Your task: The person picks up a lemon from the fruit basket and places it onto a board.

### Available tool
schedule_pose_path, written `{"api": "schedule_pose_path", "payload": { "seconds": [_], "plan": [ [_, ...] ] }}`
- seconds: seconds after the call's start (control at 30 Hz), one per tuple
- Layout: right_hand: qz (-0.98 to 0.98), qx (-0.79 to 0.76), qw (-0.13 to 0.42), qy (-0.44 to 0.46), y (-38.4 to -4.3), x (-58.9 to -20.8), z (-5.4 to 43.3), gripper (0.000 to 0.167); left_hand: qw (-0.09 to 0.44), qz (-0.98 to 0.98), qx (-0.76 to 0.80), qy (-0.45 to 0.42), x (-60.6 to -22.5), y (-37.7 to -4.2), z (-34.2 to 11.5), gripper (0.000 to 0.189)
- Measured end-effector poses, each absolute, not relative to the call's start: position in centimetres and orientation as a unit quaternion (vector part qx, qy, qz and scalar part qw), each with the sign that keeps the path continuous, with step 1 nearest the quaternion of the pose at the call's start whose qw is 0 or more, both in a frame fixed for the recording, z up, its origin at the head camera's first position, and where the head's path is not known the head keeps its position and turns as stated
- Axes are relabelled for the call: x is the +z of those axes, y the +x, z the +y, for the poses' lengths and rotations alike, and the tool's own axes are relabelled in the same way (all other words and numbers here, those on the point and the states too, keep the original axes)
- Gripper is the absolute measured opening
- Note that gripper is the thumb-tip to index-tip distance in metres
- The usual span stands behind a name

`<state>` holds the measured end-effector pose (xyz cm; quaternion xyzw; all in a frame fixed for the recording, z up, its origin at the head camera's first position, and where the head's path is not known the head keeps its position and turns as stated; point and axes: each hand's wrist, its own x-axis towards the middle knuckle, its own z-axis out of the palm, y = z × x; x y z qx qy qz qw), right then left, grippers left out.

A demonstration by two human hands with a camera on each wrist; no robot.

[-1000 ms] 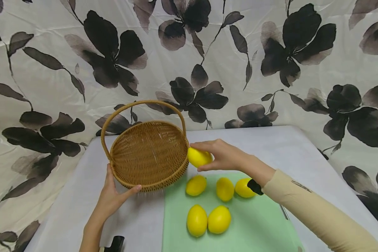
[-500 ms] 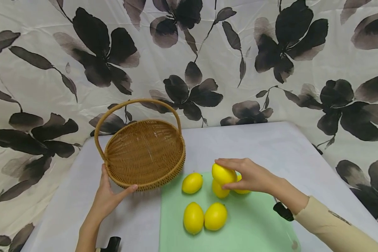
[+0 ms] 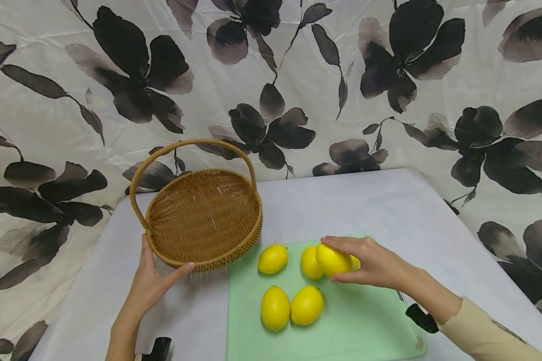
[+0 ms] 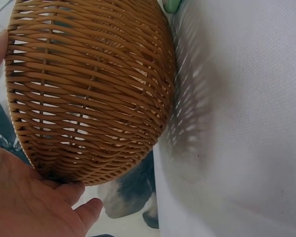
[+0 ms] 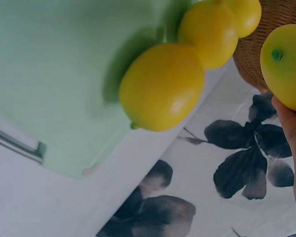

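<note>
My left hand point(image 3: 150, 288) grips the brown wicker basket point(image 3: 203, 220) at its front left rim, thumb over the front edge. The basket is tilted, its mouth facing me, and nothing lies inside. In the left wrist view the fingers are against the weave of the basket point(image 4: 89, 94). My right hand point(image 3: 372, 263) holds a yellow lemon point(image 3: 331, 259) between thumb and fingers, above the green cutting board point(image 3: 357, 326). The held lemon overlaps one lemon point(image 3: 310, 262) and mostly hides another point(image 3: 355, 262). In the right wrist view the held lemon point(image 5: 286, 69) shows its green stem end.
Another lemon point(image 3: 273, 259) lies at the board's back left, near the basket. Two lemons point(image 3: 275, 308) sit side by side farther forward. A white cloth point(image 3: 325, 205) covers the table, with a floral curtain point(image 3: 298, 65) behind it.
My right hand has moved from the basket's right rim rightward and toward me, carrying the lemon over the board. The left hand still holds the basket. The whole head view has shifted slightly.
</note>
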<state>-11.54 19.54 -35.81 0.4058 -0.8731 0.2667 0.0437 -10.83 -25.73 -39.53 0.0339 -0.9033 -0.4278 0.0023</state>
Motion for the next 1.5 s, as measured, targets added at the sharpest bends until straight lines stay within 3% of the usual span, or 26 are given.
{"api": "schedule_pose_path", "payload": {
  "seconds": [0.47,1.13,1.5],
  "plan": [
    [-0.879,0.261,0.072,0.393,-9.5,-36.8,21.2,0.065,0.007,-0.904,-0.426,0.029,-39.5,-10.7,-26.4,0.127],
    [-0.870,0.267,0.059,0.410,-7.3,-42.0,21.2,0.061,-0.016,-0.907,-0.416,0.056,-39.2,-10.1,-26.7,0.127],
    [-0.911,0.229,0.030,0.342,-6.4,-42.5,20.1,0.064,-0.021,-0.907,-0.415,0.063,-39.6,-10.3,-26.4,0.127]
  ]
}}
